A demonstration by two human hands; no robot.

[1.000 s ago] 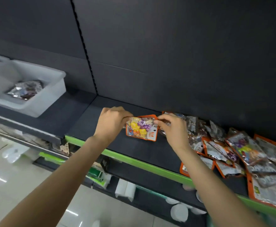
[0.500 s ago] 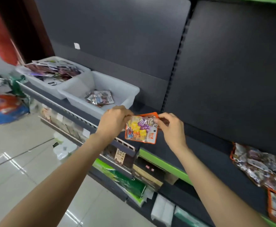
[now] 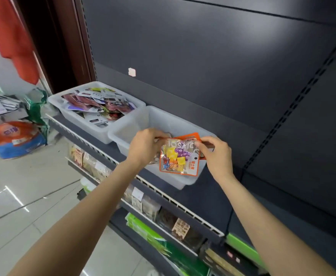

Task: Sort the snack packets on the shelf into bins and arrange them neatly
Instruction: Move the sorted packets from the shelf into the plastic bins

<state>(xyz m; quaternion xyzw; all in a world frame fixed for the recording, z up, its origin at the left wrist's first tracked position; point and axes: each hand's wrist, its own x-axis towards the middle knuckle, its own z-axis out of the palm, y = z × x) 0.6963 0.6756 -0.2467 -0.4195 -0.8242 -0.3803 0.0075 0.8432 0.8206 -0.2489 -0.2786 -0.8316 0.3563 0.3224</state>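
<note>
The orange-edged clear plastic candy packet (image 3: 180,156) carries pale lettering across its top that reads roughly "IOSAIC", mirrored or partly creased, and a white tag at its 4 o'clock corner with small orange characters too fine to read. Yellow, purple and orange wrapped sweets show through the clear front. The left hand (image 3: 145,147) pinches the packet's top corner at 10 o'clock, and the right hand (image 3: 216,154) pinches the top corner at 2 o'clock, so each grip is closed on the packet. It hangs upright over the translucent white plastic bin (image 3: 139,124), at the bin's near right part; whether its lower edge touches the bin I cannot tell.

Behind the left hand something silvery lies inside this bin, mostly hidden. At 10 o'clock from it, touching its side, a second translucent white bin (image 3: 63,100) is heaped with mixed packets whose print is blurred. Both stand on the dark grey metal shelf (image 3: 209,198). A small pale sticker (image 3: 132,72) sits on the back panel, blank as far as I can see. Lower shelves hold brown and green packages, cut off by the arms. At 9 o'clock an orange-and-blue sack (image 3: 13,139) rests on the floor, its writing unreadable.
</note>
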